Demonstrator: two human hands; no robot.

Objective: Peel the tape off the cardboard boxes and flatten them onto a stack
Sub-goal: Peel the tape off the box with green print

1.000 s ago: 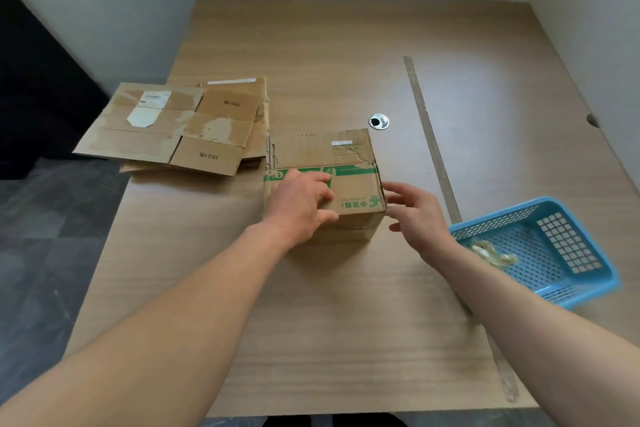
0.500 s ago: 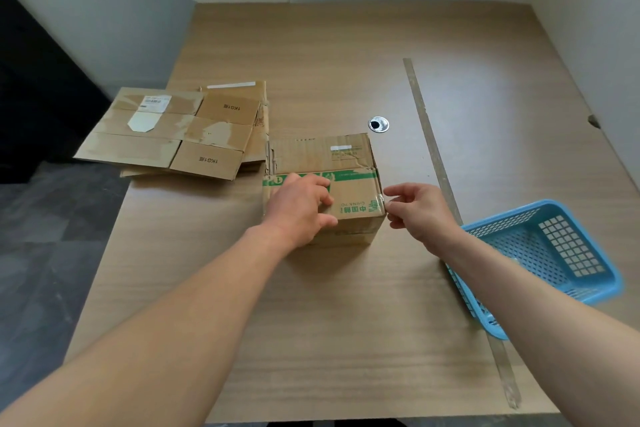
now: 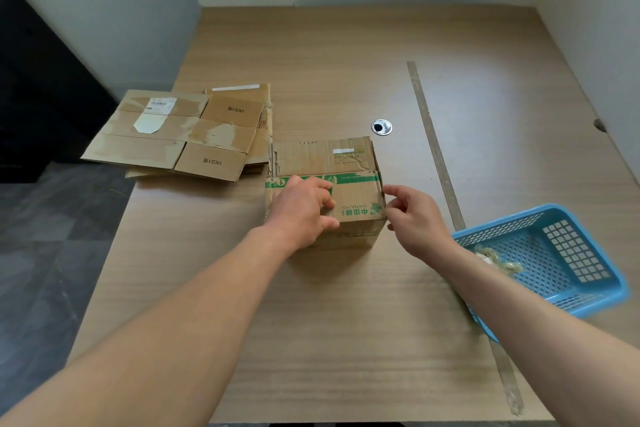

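Note:
A taped cardboard box with green print stands in the middle of the table. My left hand holds it down, bent fingers on its top and thumb against the front face. My right hand is at the box's right edge, where index finger and thumb pinch at the clear tape by the top corner. The tape itself is hard to make out. A stack of flattened boxes lies at the left, hanging over the table's edge.
A blue plastic basket with crumpled tape in it sits at the right, partly behind my right forearm. A strip of tape runs along the table. A round cable hole lies behind the box. Walls close the back and right.
My right hand has closed from spread fingers beside the box to a pinch at its right top edge. My left hand has stayed on the box top.

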